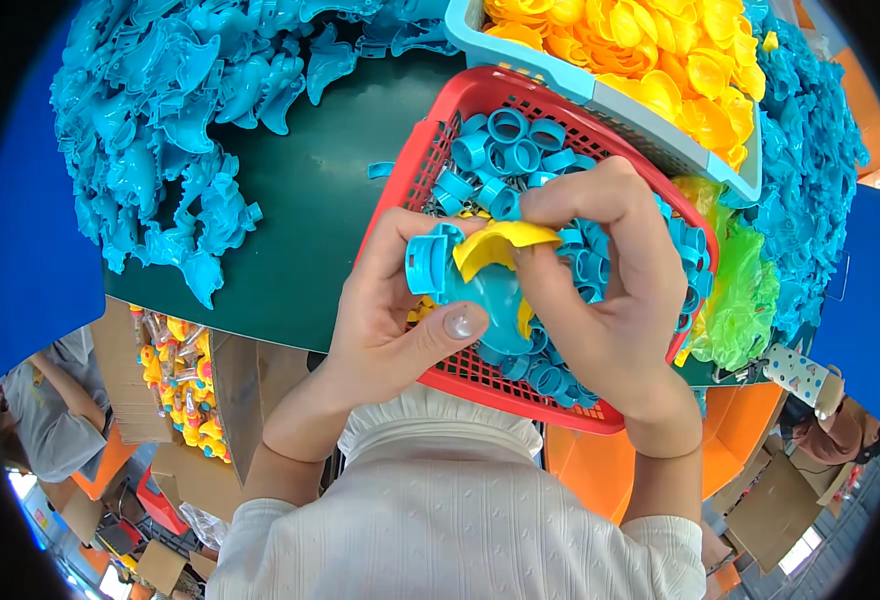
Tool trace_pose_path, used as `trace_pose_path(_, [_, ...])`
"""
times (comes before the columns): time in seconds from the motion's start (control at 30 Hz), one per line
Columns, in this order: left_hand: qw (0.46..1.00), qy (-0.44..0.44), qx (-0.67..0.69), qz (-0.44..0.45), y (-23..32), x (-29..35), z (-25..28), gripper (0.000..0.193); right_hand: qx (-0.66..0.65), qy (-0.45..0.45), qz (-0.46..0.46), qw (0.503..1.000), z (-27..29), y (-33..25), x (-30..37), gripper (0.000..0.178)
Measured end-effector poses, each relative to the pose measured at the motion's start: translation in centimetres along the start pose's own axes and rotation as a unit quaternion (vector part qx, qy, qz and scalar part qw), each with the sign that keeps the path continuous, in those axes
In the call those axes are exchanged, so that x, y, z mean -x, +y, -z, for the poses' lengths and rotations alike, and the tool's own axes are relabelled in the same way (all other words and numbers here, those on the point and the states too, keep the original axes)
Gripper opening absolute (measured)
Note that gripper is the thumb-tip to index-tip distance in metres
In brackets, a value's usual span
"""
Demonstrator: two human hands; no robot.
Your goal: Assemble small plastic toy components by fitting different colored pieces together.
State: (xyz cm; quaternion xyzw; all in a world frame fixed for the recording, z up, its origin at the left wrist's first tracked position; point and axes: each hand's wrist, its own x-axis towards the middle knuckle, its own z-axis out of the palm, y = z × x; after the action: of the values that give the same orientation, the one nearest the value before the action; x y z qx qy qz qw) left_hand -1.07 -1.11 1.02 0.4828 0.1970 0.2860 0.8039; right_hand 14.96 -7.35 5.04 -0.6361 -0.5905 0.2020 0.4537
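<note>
Yellow shell point(490, 245) against blue body point(497, 303): seemingly unjoined | left hand point(382, 325) grips body, right hand point(610, 285) pinches shell | blue heap point(175, 95) remaining, 10 o'clock

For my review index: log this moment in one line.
left fingers: hold blue plastic shell; right fingers: pinch yellow curved piece; below: red basket, blue rings

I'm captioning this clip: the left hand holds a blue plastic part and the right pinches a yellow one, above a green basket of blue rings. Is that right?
Not quite: the head view shows that the basket is red, not green. The rest stands: the left hand holds the blue part, the right hand pinches the yellow part, above blue rings.
</note>
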Motion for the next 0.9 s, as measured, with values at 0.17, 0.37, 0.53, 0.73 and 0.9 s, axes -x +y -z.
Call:
trace_pose_path(0.17, [0.999, 0.029, 0.025, -0.027, -0.5, 0.1, -0.1, 0.046, -0.032, 0.038, 0.053, 0.997, -0.5, 0.7, 0.6, 0.022])
trace_pose_path(0.37, [0.997, 0.041, 0.057, -0.027, -0.4, -0.2, -0.5, 0.044, -0.049, 0.131, 0.137, 0.981, -1.5, 1.9, 0.4, 0.025])
trace_pose_path(0.53, [0.996, 0.068, 0.050, -0.026, -0.6, 0.0, -0.4, 0.044, 0.053, 0.013, 0.046, 0.997, -0.6, 0.6, 0.4, 0.027])
trace_pose_path(0.73, [0.996, 0.078, 0.041, -0.031, -0.5, 0.1, -0.6, 0.044, 0.124, 0.016, 0.091, 0.988, -0.3, 0.2, 0.5, 0.031])
trace_pose_path(0.9, [0.997, 0.069, 0.032, 0.000, -0.5, 0.1, -0.4, 0.044, 0.102, 0.019, 0.102, 0.989, -0.4, 0.6, 0.7, 0.029])
